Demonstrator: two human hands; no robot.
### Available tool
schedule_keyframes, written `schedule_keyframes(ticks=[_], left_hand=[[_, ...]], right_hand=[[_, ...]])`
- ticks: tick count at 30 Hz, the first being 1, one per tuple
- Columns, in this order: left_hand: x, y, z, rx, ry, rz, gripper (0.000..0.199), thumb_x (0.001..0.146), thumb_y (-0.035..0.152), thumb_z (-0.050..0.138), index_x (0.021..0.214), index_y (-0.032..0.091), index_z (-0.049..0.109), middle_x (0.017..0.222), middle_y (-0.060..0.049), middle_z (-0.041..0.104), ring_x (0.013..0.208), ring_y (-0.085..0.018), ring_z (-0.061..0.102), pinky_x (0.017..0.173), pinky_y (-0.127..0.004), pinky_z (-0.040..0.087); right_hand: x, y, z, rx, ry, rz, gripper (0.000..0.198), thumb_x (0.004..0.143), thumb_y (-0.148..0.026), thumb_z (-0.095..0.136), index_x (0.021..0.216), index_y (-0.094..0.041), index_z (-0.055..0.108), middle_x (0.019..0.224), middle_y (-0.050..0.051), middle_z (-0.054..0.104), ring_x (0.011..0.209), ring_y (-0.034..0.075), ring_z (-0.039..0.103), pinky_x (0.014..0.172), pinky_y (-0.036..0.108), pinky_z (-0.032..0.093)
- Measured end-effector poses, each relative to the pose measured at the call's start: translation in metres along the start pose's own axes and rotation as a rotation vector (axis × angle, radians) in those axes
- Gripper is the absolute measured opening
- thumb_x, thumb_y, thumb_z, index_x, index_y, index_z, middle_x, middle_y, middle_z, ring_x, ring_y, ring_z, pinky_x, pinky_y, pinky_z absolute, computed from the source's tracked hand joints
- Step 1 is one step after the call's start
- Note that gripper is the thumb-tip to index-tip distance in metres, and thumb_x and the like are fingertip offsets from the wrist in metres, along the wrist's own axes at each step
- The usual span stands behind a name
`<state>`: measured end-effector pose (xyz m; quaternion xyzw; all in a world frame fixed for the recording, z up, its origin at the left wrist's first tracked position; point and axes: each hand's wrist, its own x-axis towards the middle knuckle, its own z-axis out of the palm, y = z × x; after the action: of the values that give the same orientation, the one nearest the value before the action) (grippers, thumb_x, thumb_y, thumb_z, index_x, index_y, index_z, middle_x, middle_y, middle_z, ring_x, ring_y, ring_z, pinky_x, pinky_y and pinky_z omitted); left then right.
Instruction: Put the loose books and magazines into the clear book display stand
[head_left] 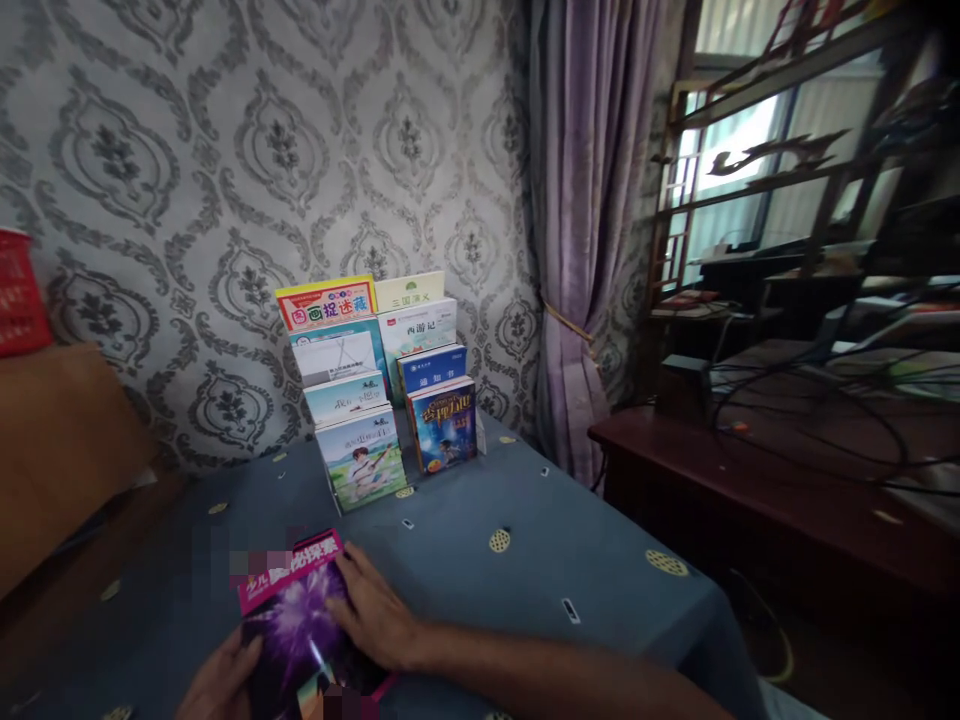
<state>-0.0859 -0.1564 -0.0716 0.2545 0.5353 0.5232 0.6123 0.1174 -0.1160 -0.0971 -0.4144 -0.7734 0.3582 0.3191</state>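
Observation:
A purple and black book [296,625] with a pink band along its top lies low at the front of the cloth-covered table, cover up. My left hand [225,678] grips its lower left edge, with the thumb on the cover. On the other side, my right hand [375,612] holds the right edge, its thumb over the cover and its fingers along the upper right corner. Beyond them, books stand in two stepped columns: the left one has a green-and-blue book [364,462] in front, the right one a dark blue book [446,430].
The blue-grey tablecloth [517,600] reaches an edge at the right. A cardboard box [67,450] with a red basket [19,290] above it stands at the left. A purple curtain [574,200] hangs at the back, beside a dark red desk [675,460] with loose cables.

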Motion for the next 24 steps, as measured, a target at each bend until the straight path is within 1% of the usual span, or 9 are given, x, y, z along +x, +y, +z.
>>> schedule_keyframes(ticks=[3,5,8,9,11,13,16,21,24], left_hand=[[-0.008,0.008,0.015,0.007,-0.045,0.099,0.064,0.045,0.04,0.094,0.104,0.021,0.076,0.107,-0.01,0.079,0.119,-0.041,0.065,0.097,-0.047,0.058],[-0.006,0.009,0.021,0.021,-0.087,0.195,0.066,0.053,0.043,0.092,0.113,0.024,0.073,0.114,-0.008,0.078,0.119,-0.038,0.066,0.098,-0.045,0.058],[0.0,0.012,0.032,0.07,-0.126,0.263,0.071,0.057,0.045,0.091,0.122,0.027,0.069,0.117,-0.006,0.077,0.118,-0.035,0.067,0.097,-0.042,0.058],[0.002,0.014,0.037,0.095,-0.124,0.27,0.073,0.056,0.045,0.091,0.123,0.026,0.068,0.117,-0.007,0.077,0.117,-0.035,0.068,0.097,-0.042,0.059],[0.004,0.019,0.049,0.141,-0.119,0.296,0.077,0.055,0.048,0.092,0.124,0.024,0.068,0.118,-0.009,0.076,0.116,-0.035,0.068,0.095,-0.041,0.059],[0.007,0.024,0.062,0.178,-0.168,0.339,0.078,0.058,0.05,0.09,0.127,0.022,0.065,0.123,-0.01,0.074,0.118,-0.034,0.067,0.095,-0.041,0.058],[0.016,0.028,0.084,0.225,-0.287,0.417,0.074,0.067,0.051,0.085,0.13,0.02,0.061,0.131,-0.013,0.069,0.122,-0.033,0.064,0.098,-0.041,0.056],[0.038,0.034,0.121,0.362,-0.414,0.562,0.069,0.072,0.053,0.08,0.128,0.016,0.062,0.126,-0.015,0.071,0.116,-0.031,0.066,0.101,-0.042,0.052],[0.049,0.041,0.146,0.535,-0.485,0.716,0.061,0.077,0.055,0.073,0.123,0.015,0.065,0.123,-0.014,0.071,0.115,-0.031,0.066,0.103,-0.043,0.049]], right_hand=[[0.004,0.008,-0.008,0.13,0.101,-0.057,0.068,0.094,-0.034,0.052,0.155,-0.015,0.029,0.155,0.018,0.042,0.144,0.027,0.039,0.121,0.044,0.029],[0.01,0.017,-0.013,0.26,0.169,-0.106,0.064,0.091,-0.036,0.056,0.15,-0.018,0.037,0.143,0.014,0.055,0.132,0.027,0.05,0.114,0.044,0.038],[0.019,0.033,-0.025,0.489,0.189,-0.09,0.044,0.087,-0.049,0.06,0.117,-0.018,0.061,0.105,0.006,0.068,0.099,0.023,0.063,0.091,0.037,0.05],[0.022,0.038,-0.031,0.552,0.176,-0.08,0.043,0.085,-0.056,0.061,0.104,-0.017,0.062,0.092,0.003,0.066,0.087,0.02,0.061,0.082,0.034,0.05],[0.024,0.045,-0.045,0.628,0.159,-0.087,0.049,0.08,-0.067,0.062,0.087,-0.018,0.059,0.077,-0.002,0.058,0.073,0.015,0.054,0.069,0.029,0.045],[0.024,0.05,-0.062,0.637,0.169,-0.125,0.055,0.076,-0.073,0.063,0.081,-0.019,0.056,0.073,-0.003,0.053,0.068,0.013,0.049,0.065,0.026,0.041],[0.022,0.057,-0.089,0.601,0.213,-0.151,0.055,0.075,-0.073,0.065,0.079,-0.019,0.055,0.072,-0.004,0.051,0.069,0.012,0.047,0.066,0.026,0.039],[0.017,0.071,-0.136,0.551,0.286,-0.172,0.047,0.077,-0.063,0.071,0.079,-0.019,0.057,0.075,-0.004,0.055,0.074,0.014,0.05,0.069,0.026,0.043],[0.013,0.077,-0.166,0.473,0.316,-0.214,0.043,0.081,-0.061,0.068,0.087,-0.02,0.059,0.081,-0.002,0.06,0.076,0.015,0.054,0.07,0.027,0.046]])
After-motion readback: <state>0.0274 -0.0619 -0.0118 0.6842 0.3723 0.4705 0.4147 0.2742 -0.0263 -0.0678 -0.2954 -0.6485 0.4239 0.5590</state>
